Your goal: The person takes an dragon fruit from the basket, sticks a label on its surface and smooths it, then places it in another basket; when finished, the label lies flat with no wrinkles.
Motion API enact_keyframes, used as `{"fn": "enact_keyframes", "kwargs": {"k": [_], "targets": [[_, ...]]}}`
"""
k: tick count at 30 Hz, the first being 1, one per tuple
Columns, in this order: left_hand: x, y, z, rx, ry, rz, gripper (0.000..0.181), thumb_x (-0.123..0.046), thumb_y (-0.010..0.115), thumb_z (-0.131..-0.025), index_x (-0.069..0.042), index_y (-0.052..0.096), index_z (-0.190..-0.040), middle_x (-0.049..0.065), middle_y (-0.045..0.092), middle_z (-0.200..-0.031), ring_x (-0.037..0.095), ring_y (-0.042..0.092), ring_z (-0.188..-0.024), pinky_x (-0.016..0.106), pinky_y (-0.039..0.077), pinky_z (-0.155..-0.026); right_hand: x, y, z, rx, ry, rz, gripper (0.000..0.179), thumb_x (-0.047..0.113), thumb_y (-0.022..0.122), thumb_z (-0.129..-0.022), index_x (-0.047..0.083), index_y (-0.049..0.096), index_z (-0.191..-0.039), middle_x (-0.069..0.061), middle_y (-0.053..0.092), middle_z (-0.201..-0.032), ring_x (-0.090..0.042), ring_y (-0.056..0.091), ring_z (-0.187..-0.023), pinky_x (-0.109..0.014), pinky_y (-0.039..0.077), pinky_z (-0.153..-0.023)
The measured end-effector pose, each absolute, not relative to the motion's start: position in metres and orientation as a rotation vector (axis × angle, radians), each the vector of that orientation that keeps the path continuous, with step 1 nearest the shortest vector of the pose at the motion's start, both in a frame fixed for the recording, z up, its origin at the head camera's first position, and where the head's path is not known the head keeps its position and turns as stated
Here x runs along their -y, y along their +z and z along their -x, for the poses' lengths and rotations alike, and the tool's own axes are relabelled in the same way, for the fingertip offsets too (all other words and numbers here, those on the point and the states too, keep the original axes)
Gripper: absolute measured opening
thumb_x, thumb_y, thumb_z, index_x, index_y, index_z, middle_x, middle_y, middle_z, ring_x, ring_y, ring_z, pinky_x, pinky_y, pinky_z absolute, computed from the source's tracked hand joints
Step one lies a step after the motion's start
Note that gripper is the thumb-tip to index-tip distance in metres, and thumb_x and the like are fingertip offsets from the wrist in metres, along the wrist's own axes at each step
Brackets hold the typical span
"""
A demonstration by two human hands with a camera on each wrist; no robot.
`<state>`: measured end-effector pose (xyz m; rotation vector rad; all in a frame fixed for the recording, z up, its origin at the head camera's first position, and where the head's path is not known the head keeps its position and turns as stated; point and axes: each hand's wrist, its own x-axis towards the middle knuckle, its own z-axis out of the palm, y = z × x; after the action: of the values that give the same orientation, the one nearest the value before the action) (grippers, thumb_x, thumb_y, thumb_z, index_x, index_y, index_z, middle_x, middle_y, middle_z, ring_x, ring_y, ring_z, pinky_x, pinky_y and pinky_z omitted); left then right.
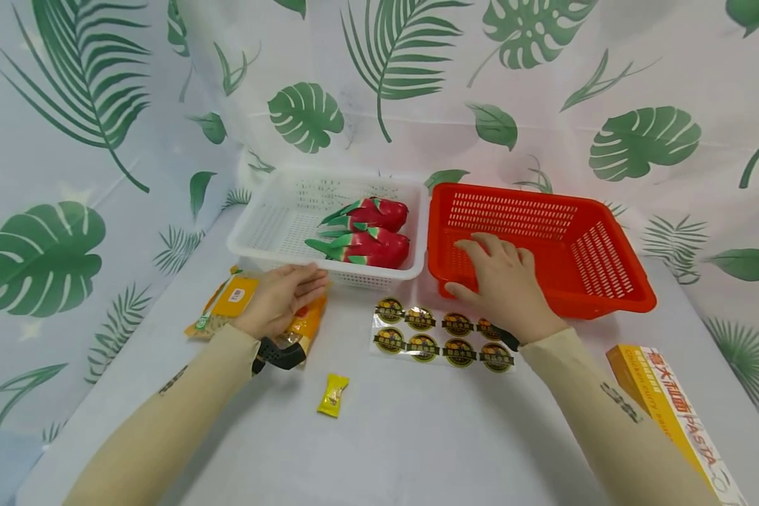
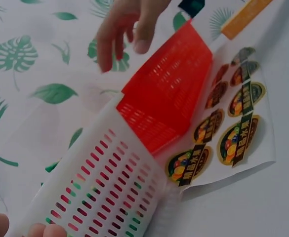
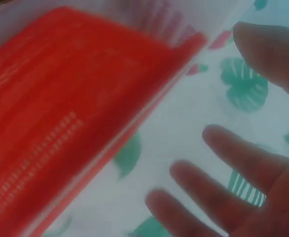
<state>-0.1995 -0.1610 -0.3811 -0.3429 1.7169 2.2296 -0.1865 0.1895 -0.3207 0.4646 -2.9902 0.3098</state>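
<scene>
My left hand is at the near rim of a white perforated basket, fingertips close to it and fingers loosely together. Under that hand lie orange food packets, partly covered by it. Two red dragon fruits with green leaf tips sit in the right part of the white basket. My right hand, fingers spread and holding nothing, hovers over the near left side of a red perforated basket. In the right wrist view the fingers stand apart from the red basket's rim.
A clear sheet of round fruit stickers lies in front of the baskets. A small yellow wrapped piece rests nearer to me. At the right lies a yellow and white pasta box. A leaf-print cloth rises behind the baskets.
</scene>
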Motion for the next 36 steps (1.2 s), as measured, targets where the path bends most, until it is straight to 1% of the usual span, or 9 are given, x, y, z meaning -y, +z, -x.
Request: {"fn": "enact_keyframes", "kwargs": {"k": [6,11,13,16,20,24,27,31,36], "targets": [[0.158,-0.38,0.205,-1.7,2.239,0.362,0.038,-0.024,0.05,-0.111,-0.001,0.051,-0.141,0.019,0.057,-0.148,0.009,0.072,-0.102,0.023,0.058,-0.098,-0.146,-0.309,0.218,3.044,0.35,-0.592,0.069,0.035,0.077,-0.094,0.013,0.048,-0.152,-0.017,0.054,-0.148,-0.039,0.057,-0.13,-0.061,0.046,-0.113],[0.158,-0.379,0.208,-1.691,2.243,0.359,0.037,-0.023,0.05,-0.111,-0.001,0.051,-0.14,0.011,0.067,-0.131,0.01,0.072,-0.102,0.024,0.057,-0.099,-0.112,-0.305,0.242,3.105,0.346,-0.673,0.071,0.036,0.079,-0.093,0.017,0.047,-0.153,-0.015,0.055,-0.147,-0.034,0.059,-0.128,-0.052,0.055,-0.108],[0.158,-0.38,0.209,-1.696,2.237,0.351,0.037,-0.023,0.05,-0.111,-0.002,0.051,-0.141,0.008,0.069,-0.125,0.009,0.072,-0.101,0.024,0.057,-0.099,-0.101,-0.305,0.25,3.134,0.303,-0.704,0.073,0.035,0.079,-0.092,0.017,0.045,-0.154,-0.015,0.053,-0.15,-0.034,0.056,-0.132,-0.052,0.054,-0.109],[0.159,-0.38,0.209,-1.704,2.227,0.335,0.037,-0.023,0.05,-0.111,-0.002,0.051,-0.141,0.012,0.067,-0.132,0.009,0.073,-0.101,0.024,0.057,-0.099,-0.085,-0.306,0.26,3.161,0.222,-0.762,0.075,0.035,0.08,-0.092,0.019,0.044,-0.156,-0.014,0.052,-0.152,-0.034,0.055,-0.135,-0.052,0.052,-0.111],[0.159,-0.382,0.209,-1.724,2.22,0.325,0.038,-0.023,0.05,-0.11,-0.002,0.051,-0.142,0.019,0.06,-0.147,0.01,0.073,-0.103,0.024,0.057,-0.1,-0.068,-0.308,0.272,3.18,0.139,-0.818,0.074,0.034,0.079,-0.092,0.019,0.045,-0.156,-0.015,0.049,-0.156,-0.036,0.051,-0.14,-0.054,0.047,-0.117],[0.159,-0.384,0.208,-1.728,2.22,0.337,0.038,-0.024,0.051,-0.11,-0.004,0.052,-0.142,0.019,0.06,-0.147,0.01,0.073,-0.103,0.026,0.056,-0.101,-0.054,-0.312,0.281,3.195,0.014,-0.816,0.07,0.035,0.079,-0.092,0.021,0.049,-0.154,-0.014,0.049,-0.158,-0.035,0.051,-0.142,-0.056,0.042,-0.12],[0.159,-0.387,0.207,-1.725,2.224,0.341,0.039,-0.024,0.053,-0.11,-0.004,0.052,-0.142,0.019,0.062,-0.145,0.01,0.074,-0.101,0.028,0.056,-0.102,-0.045,-0.316,0.284,3.166,-0.165,-0.829,0.07,0.036,0.081,-0.09,0.022,0.051,-0.152,-0.012,0.051,-0.157,-0.034,0.055,-0.138,-0.054,0.044,-0.119],[0.16,-0.388,0.205,-1.718,2.233,0.345,0.04,-0.023,0.054,-0.109,-0.004,0.051,-0.143,0.02,0.061,-0.146,0.011,0.075,-0.103,0.029,0.056,-0.102,-0.033,-0.319,0.286,3.094,-0.362,-0.913,0.073,0.034,0.082,-0.089,0.017,0.051,-0.153,-0.014,0.054,-0.155,-0.034,0.058,-0.135,-0.051,0.048,-0.117],[0.163,-0.388,0.204,-1.717,2.246,0.317,0.039,-0.022,0.053,-0.109,-0.003,0.051,-0.143,0.019,0.063,-0.143,0.013,0.075,-0.107,0.028,0.057,-0.101,-0.027,-0.32,0.289,3.041,-0.435,-0.968,0.066,0.031,0.081,-0.09,0.015,0.055,-0.148,-0.013,0.059,-0.147,-0.032,0.063,-0.125,-0.05,0.054,-0.11]]}}
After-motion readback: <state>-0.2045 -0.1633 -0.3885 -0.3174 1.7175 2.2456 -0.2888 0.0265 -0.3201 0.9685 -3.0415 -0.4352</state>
